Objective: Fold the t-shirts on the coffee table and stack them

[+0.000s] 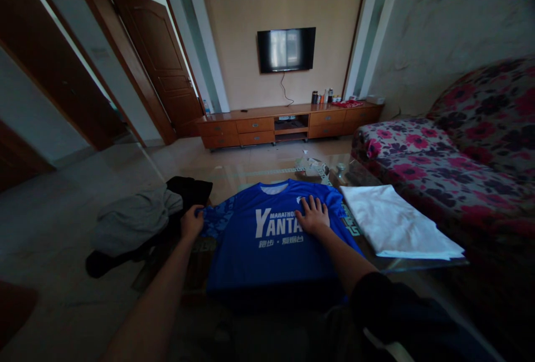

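A blue T-shirt (271, 262) with white lettering lies spread front side up on a glass table, its collar pointing away from me. My left hand (193, 223) is closed on the end of its left-side patterned sleeve, pulled out sideways. Flat on the chest, over the end of the printed word, rests my right hand (313, 215) with its fingers spread. The shirt's lower edge falls into shadow near my body.
A folded white cloth (397, 223) lies on the glass table (393, 264) to the right. Grey and black clothes (134, 217) are heaped at the left. A flowered sofa (418, 170) stands right; beyond are a low TV cabinet (254, 125) and a wall television (286, 50).
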### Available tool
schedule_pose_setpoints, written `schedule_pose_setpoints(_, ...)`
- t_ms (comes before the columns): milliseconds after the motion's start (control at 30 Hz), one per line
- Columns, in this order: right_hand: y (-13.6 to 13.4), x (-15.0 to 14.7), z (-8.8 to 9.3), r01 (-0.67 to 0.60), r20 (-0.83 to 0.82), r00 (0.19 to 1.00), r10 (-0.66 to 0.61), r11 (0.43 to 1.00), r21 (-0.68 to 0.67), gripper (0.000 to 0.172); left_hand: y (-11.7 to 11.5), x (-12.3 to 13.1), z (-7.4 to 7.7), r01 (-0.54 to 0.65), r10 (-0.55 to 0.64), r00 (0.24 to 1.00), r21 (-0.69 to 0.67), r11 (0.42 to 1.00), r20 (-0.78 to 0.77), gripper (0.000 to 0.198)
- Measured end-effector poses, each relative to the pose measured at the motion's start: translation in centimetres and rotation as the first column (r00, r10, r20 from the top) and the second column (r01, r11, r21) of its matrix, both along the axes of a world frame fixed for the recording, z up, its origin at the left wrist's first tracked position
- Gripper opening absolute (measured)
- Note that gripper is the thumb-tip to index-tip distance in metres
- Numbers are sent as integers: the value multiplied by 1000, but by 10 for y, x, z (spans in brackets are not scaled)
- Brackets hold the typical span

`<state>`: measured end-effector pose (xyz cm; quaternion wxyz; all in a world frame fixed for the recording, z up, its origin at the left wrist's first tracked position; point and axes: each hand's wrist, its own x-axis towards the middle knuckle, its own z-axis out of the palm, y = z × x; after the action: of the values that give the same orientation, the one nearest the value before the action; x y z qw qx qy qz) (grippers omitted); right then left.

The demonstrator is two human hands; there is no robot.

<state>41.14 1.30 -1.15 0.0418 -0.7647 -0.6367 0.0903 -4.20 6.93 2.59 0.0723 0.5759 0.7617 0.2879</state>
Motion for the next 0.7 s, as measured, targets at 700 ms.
schedule_pose_setpoints(700, -1, -3, 0, 28, 8, 1000, -28, 1000, 2, 78, -28, 52, 14, 444, -483, 875, -373, 815, -13, 31)
